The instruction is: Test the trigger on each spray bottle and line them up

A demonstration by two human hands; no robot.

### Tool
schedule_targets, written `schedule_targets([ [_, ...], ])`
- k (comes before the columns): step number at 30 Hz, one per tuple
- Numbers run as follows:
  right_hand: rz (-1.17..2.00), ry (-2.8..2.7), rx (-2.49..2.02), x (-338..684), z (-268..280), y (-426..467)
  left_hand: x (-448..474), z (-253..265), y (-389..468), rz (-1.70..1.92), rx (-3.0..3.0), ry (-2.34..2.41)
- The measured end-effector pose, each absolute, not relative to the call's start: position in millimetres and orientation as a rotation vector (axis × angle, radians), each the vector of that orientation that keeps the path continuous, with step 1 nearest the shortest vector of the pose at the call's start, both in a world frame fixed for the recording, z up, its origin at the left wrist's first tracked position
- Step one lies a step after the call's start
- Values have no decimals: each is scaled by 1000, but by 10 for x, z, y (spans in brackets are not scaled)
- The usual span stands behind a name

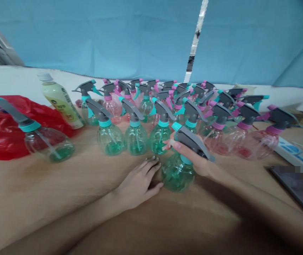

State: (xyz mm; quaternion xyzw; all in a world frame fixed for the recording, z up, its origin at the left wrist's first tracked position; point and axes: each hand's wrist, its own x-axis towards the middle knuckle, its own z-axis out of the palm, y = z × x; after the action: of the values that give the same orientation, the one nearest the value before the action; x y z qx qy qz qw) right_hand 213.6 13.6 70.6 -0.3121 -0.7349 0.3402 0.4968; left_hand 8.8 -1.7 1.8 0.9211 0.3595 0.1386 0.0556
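Note:
My right hand [194, 156] is wrapped round the neck of a green spray bottle [178, 175] with a grey and teal trigger head, which tilts slightly. Just left of that bottle, my left hand [138, 182] lies on the tabletop with its fingers spread and nothing in them. Beyond both hands stands a front row of spray bottles: green ones such as this one [136, 140] to the left, pink ones such as this one [257, 143] to the right. Several more pink and green spray bottles crowd behind them, partly hidden.
A separate green spray bottle [49, 145] leans at the left beside a red plastic bag [5, 141]. Behind it a labelled drink bottle [61, 102] tilts. At the right lie a dark-screened device [292, 187] and a white and blue box [289, 150]. Blue cloth [141, 39] covers the back.

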Motion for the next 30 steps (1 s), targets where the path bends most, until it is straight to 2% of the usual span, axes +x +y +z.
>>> schedule_targets([
  [15,930,-1722,-692,2095,696,121,84,-1,-4,438,2802,1096],
  [25,923,-1731,-814,2110,715,72,91,32,-12,464,2778,1086],
  [30,983,-1678,-695,2093,670,110,95,50,-6,431,2784,1086],
])
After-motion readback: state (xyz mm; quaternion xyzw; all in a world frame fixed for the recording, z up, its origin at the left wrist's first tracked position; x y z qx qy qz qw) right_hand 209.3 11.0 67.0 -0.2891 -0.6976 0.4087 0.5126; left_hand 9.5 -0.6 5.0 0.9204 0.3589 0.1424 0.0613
